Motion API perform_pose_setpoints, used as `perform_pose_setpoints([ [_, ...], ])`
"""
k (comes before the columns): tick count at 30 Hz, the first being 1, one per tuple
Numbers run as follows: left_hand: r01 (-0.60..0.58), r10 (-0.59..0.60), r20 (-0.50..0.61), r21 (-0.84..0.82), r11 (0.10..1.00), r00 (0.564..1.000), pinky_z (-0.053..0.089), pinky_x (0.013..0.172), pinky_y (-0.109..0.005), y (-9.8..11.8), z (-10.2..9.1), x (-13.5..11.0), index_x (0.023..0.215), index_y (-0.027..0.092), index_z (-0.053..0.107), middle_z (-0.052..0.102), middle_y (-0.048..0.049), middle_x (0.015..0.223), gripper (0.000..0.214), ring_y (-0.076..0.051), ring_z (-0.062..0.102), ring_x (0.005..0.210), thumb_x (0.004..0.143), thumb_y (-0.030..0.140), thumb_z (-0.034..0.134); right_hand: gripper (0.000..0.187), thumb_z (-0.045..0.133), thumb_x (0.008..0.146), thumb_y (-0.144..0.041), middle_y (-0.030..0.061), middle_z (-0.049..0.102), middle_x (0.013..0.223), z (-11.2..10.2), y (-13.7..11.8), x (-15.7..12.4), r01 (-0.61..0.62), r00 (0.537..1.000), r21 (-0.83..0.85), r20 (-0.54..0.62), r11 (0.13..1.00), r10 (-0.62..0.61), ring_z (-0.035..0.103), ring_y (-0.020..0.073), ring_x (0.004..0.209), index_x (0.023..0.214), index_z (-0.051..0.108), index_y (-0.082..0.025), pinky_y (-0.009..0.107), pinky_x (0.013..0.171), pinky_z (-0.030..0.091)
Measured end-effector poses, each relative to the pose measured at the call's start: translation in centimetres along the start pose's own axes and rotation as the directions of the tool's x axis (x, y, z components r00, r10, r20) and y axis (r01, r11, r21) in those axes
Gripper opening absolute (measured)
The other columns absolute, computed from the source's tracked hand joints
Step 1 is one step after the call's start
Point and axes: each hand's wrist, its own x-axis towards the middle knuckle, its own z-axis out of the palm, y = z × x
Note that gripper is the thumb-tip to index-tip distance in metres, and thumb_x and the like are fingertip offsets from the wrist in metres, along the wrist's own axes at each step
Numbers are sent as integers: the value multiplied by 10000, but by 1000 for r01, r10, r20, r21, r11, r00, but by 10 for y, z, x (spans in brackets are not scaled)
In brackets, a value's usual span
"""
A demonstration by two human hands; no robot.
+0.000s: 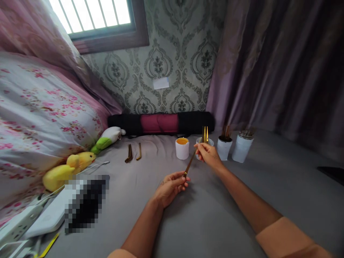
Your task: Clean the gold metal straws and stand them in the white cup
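Note:
A slim gold-coloured utensil (190, 162) slants between my two hands, its exact kind unclear. My left hand (173, 184) grips the lower end between thumb and fingers. Higher up, my right hand (206, 154) pinches the upper end. Just behind the right hand, a white-wrapped cup (211, 141) holds upright gold pieces (205, 134) and is partly hidden by that hand. To its left stands another white-wrapped cup (182, 150) with an orange-yellow inside. Farther left, slim gold-brown pieces (129, 153) lie together, with a single similar piece (139, 151) beside them.
Two more white-wrapped containers (224, 149) (242, 148) holding thin sticks stand at the right. A black and maroon roll (159, 123) lies along the wall. Plush toys (60, 176), a cable, a white device (52, 211) and a power strip (18, 224) occupy the left side.

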Motion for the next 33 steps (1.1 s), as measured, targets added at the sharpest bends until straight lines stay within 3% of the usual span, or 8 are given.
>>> perform_pose_setpoints([
  [9, 27, -27, 24, 33, 999, 999, 407, 558, -182, 1, 5, -2, 987, 87, 554, 610, -111, 870, 352, -83, 559, 631, 661, 167, 659, 298, 472, 735, -440, -15, 490, 577, -15, -8, 5, -18, 983, 98, -183, 995, 35, 396, 50, 394, 773, 553, -156, 171, 321, 290],
  [18, -20, 20, 9, 18, 1000, 1000, 392, 580, -190, -3, 0, 0, 905, 82, 609, 595, -78, 804, 311, -71, 529, 627, 608, 123, 692, 244, 528, 693, -387, -14, 511, 584, -22, -1, 8, -103, 964, 158, -227, 982, 138, 411, 47, 403, 749, 554, -151, 165, 329, 286],
  [25, 7, -7, -7, -20, 1000, 1000, 391, 589, -188, -3, -2, 2, 890, 82, 624, 572, -41, 713, 316, -61, 511, 603, 585, 101, 704, 206, 552, 685, -348, -23, 514, 576, -28, -6, 11, -166, 967, 213, -154, 963, 201, 410, 37, 396, 725, 548, -146, 153, 323, 280],
  [33, 9, -9, 34, -5, 1000, 999, 382, 582, -185, -2, -1, 0, 880, 79, 638, 578, -40, 705, 306, -60, 509, 597, 581, 96, 701, 174, 545, 707, -315, 2, 545, 603, -45, -17, 2, -255, 960, 94, -97, 962, 264, 411, 35, 405, 655, 524, -149, 150, 339, 293],
])
